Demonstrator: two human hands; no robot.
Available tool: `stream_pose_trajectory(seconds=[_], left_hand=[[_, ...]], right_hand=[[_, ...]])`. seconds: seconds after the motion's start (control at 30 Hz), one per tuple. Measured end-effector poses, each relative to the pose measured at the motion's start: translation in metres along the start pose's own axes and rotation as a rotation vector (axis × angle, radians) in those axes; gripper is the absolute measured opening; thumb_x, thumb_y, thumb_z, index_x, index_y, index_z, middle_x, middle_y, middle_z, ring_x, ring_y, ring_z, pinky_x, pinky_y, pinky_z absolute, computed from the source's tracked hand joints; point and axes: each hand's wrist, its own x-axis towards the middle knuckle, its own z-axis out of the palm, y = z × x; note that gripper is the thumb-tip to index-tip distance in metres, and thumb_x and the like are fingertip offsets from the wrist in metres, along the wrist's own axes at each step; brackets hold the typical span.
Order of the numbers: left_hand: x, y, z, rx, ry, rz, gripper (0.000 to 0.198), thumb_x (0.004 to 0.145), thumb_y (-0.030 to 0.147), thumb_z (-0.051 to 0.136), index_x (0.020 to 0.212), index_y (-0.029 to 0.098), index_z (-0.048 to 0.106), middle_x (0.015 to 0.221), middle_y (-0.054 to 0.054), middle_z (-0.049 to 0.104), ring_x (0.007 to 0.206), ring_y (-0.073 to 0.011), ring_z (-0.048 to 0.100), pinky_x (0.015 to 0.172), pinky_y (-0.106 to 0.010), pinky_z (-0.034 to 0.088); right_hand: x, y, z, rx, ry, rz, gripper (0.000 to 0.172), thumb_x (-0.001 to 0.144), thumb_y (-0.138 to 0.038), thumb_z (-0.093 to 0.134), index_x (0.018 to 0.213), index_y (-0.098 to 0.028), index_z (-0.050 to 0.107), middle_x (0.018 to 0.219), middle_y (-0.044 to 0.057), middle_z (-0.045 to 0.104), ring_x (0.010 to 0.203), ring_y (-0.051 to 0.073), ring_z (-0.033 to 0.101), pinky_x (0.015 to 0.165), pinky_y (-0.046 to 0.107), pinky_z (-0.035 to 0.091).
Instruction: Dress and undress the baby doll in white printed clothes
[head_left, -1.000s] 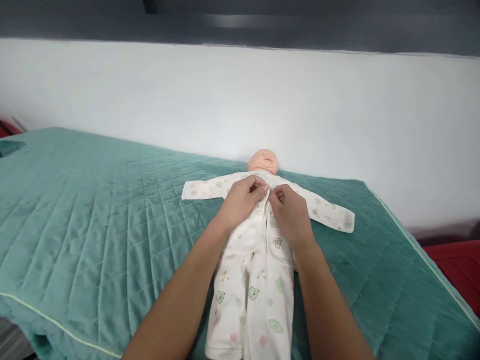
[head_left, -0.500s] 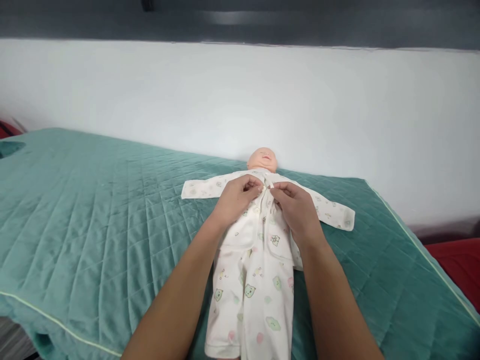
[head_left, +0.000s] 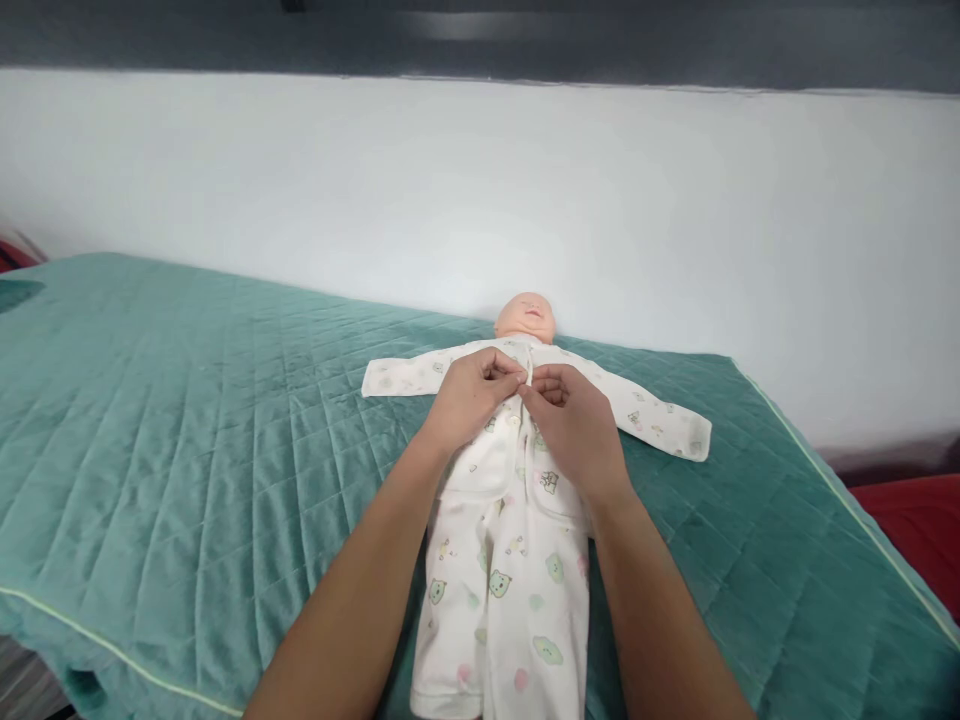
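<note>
A baby doll [head_left: 526, 316] lies on its back on a teal quilted cover [head_left: 187, 420], head toward the wall. It wears a white printed top [head_left: 405, 374] with sleeves spread wide and matching white trousers [head_left: 502, 610]. My left hand [head_left: 472, 395] pinches the left edge of the top's front opening at the chest. My right hand [head_left: 574, 425] pinches the right edge. The fingertips of both hands meet at the middle of the chest, just below the collar.
A white wall [head_left: 480, 200] runs close behind the doll's head. The cover's piped edge [head_left: 112, 650] drops off at the front left. Red fabric [head_left: 915, 525] shows beyond the cover at the right, and a small red patch at the far left.
Both hands have crept slightly up the doll's chest toward the collar and closed together, keeping their pinch on the edges of the top's opening.
</note>
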Motion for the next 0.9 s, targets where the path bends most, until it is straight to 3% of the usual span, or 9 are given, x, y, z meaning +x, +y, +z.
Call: stream_pose_trajectory(seconds=[0.17, 0.43, 0.7, 0.8, 0.9], left_hand=[[-0.001, -0.002, -0.002, -0.058, -0.038, -0.016, 0.015, 0.081, 0.031, 0.068, 0.085, 0.016, 0.068, 0.084, -0.003, 0.068, 0.076, -0.0144, 0.060, 0.070, -0.027, 0.045], [-0.004, 0.004, 0.000, 0.036, -0.055, 0.034, 0.024, 0.087, 0.033, 0.062, 0.107, 0.020, 0.065, 0.087, -0.001, 0.066, 0.081, -0.0143, 0.062, 0.073, -0.026, 0.047], [-0.003, 0.005, -0.002, 0.073, -0.008, 0.011, 0.019, 0.084, 0.027, 0.063, 0.101, 0.020, 0.066, 0.083, 0.001, 0.061, 0.075, -0.0117, 0.057, 0.068, -0.023, 0.044], [-0.006, 0.009, -0.010, 0.083, -0.065, -0.003, 0.017, 0.084, 0.030, 0.064, 0.098, 0.020, 0.067, 0.086, 0.000, 0.062, 0.077, -0.0120, 0.056, 0.067, -0.023, 0.044], [-0.011, 0.017, -0.020, 0.117, -0.167, -0.038, 0.018, 0.085, 0.036, 0.064, 0.090, 0.019, 0.067, 0.081, -0.001, 0.061, 0.070, -0.0126, 0.054, 0.059, -0.023, 0.042]], right_hand=[[-0.002, 0.001, 0.004, -0.070, 0.016, -0.054, 0.016, 0.082, -0.031, 0.066, 0.095, -0.023, 0.061, 0.083, -0.001, 0.069, 0.072, 0.015, 0.063, 0.066, 0.029, 0.048], [-0.004, -0.001, 0.004, -0.132, -0.034, -0.079, 0.022, 0.084, -0.028, 0.060, 0.106, -0.026, 0.061, 0.080, -0.003, 0.069, 0.070, 0.016, 0.062, 0.064, 0.029, 0.045], [-0.011, -0.009, -0.001, -0.363, -0.078, -0.084, 0.029, 0.086, -0.031, 0.057, 0.114, -0.026, 0.053, 0.101, 0.002, 0.064, 0.079, 0.018, 0.060, 0.063, 0.031, 0.041], [-0.019, -0.018, -0.011, -0.476, -0.101, -0.082, 0.022, 0.086, -0.035, 0.057, 0.105, -0.023, 0.051, 0.105, 0.006, 0.061, 0.078, 0.020, 0.058, 0.060, 0.031, 0.037], [-0.028, -0.026, -0.017, -0.646, -0.131, -0.067, 0.014, 0.086, -0.032, 0.056, 0.086, -0.023, 0.046, 0.091, 0.006, 0.058, 0.069, 0.019, 0.052, 0.056, 0.030, 0.031]])
